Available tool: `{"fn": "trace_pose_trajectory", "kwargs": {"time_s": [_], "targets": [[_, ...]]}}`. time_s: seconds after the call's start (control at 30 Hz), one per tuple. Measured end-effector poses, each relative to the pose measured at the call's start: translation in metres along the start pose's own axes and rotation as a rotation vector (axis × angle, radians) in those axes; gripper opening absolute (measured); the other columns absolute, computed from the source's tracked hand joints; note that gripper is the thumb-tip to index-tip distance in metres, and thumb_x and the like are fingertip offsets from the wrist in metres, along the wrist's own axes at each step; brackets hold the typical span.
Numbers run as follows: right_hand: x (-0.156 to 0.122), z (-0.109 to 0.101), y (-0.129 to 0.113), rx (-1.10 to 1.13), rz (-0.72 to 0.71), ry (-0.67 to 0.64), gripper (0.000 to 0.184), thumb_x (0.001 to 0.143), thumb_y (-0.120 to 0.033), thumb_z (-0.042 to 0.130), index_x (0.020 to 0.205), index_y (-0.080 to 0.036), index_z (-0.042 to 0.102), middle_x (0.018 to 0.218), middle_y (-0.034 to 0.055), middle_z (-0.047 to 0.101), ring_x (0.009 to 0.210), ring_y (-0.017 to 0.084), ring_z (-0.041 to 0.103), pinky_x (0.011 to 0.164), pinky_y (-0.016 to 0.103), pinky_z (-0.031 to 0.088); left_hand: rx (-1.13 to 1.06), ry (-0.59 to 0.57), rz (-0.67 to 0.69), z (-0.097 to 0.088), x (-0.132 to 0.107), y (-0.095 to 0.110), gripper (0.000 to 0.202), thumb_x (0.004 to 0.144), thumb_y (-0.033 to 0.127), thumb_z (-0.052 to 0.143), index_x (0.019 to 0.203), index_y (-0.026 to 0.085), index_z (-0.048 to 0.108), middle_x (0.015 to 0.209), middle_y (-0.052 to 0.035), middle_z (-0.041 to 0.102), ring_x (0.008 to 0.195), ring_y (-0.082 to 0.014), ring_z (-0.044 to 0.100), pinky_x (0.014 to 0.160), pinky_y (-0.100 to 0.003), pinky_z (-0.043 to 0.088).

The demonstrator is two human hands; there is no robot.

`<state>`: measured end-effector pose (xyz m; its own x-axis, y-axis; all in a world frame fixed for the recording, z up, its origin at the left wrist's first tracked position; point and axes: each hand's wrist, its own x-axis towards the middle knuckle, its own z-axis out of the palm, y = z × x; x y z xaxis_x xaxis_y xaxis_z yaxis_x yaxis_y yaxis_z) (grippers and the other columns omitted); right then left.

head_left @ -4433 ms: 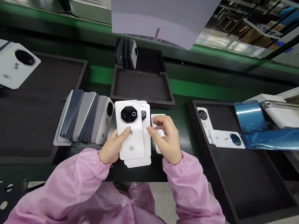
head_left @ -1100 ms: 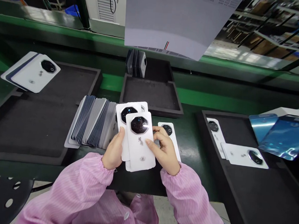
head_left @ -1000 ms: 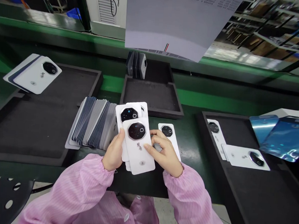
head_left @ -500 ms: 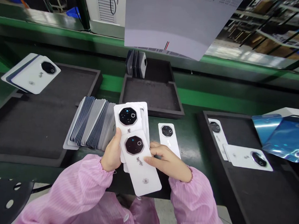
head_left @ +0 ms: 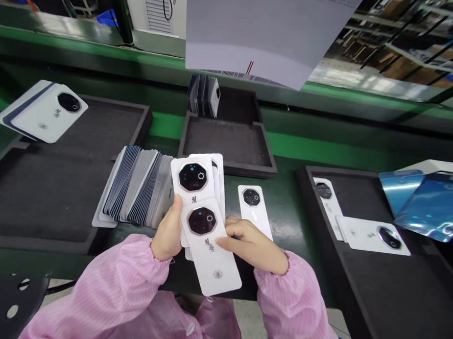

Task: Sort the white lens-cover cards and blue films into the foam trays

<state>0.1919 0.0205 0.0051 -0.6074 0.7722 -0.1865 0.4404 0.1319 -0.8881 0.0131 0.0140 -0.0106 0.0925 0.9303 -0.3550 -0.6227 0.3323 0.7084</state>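
Observation:
My left hand is closed around several stacked white phone back panels, its thumb on the edge of the top one. Each has a dark camera window near its top end. In front of that stack, tilted across its lower part, is another white phone back panel. My right hand pinches this one at its right edge, thumb on the face, with the other fingers partly hidden behind. A single white panel lies on the bench just beyond my right hand. Left of my hands leans a long row of panels, edges up.
A black foam tray at left carries several panels. Behind my hands, another tray holds an upright bundle of panels. The right tray bears white panels and blue film. A paper sheet hangs above.
The whole view has shifted slightly to the left. Both hands keep the same hold, and the panels have not visibly moved against each other.

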Motion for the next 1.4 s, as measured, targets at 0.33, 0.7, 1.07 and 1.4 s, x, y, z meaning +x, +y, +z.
{"fn": "trace_pose_trajectory", "kwargs": {"time_s": [0.33, 0.7, 1.07, 1.4], "targets": [[0.000, 0.005, -0.001, -0.042, 0.028, 0.028, 0.039, 0.081, -0.029, 0.056, 0.047, -0.018, 0.042, 0.063, 0.0001, 0.052, 0.069, 0.014, 0.051, 0.066, 0.029, 0.041, 0.065, -0.001, 0.013, -0.004, 0.002, -0.003, 0.055, 0.079, 0.062, 0.045, 0.104, 0.018, 0.066, 0.107, -0.0070, 0.069, 0.108, -0.0276, 0.057, 0.090, -0.037, 0.046], [0.002, 0.006, -0.001, -0.039, -0.016, 0.168, 0.038, 0.085, -0.033, 0.052, 0.050, -0.018, 0.047, 0.066, -0.0004, 0.042, 0.073, 0.015, 0.046, 0.068, 0.030, 0.039, 0.076, 0.046, 0.008, -0.003, 0.001, 0.000, 0.055, 0.079, 0.061, 0.046, 0.107, 0.018, 0.065, 0.107, -0.0074, 0.069, 0.106, -0.0283, 0.059, 0.089, -0.038, 0.046], [0.005, 0.024, -0.001, -0.071, -0.041, 0.360, 0.045, 0.080, -0.031, 0.060, 0.044, -0.018, 0.037, 0.064, -0.0002, 0.037, 0.076, 0.016, 0.043, 0.067, 0.030, 0.039, 0.152, 0.069, -0.040, -0.001, 0.000, 0.002, 0.040, 0.074, 0.051, 0.062, 0.091, 0.015, 0.068, 0.083, -0.0077, 0.073, 0.078, -0.0260, 0.067, 0.067, -0.034, 0.051], [0.002, 0.024, -0.002, -0.039, -0.099, 0.352, 0.045, 0.078, -0.028, 0.062, 0.043, -0.018, 0.038, 0.066, 0.0020, 0.049, 0.078, 0.017, 0.047, 0.067, 0.031, 0.041, 0.162, 0.026, -0.004, 0.000, -0.002, 0.005, 0.031, 0.072, 0.038, 0.069, 0.093, 0.015, 0.068, 0.083, -0.0068, 0.072, 0.076, -0.0236, 0.066, 0.068, -0.033, 0.050]]}}
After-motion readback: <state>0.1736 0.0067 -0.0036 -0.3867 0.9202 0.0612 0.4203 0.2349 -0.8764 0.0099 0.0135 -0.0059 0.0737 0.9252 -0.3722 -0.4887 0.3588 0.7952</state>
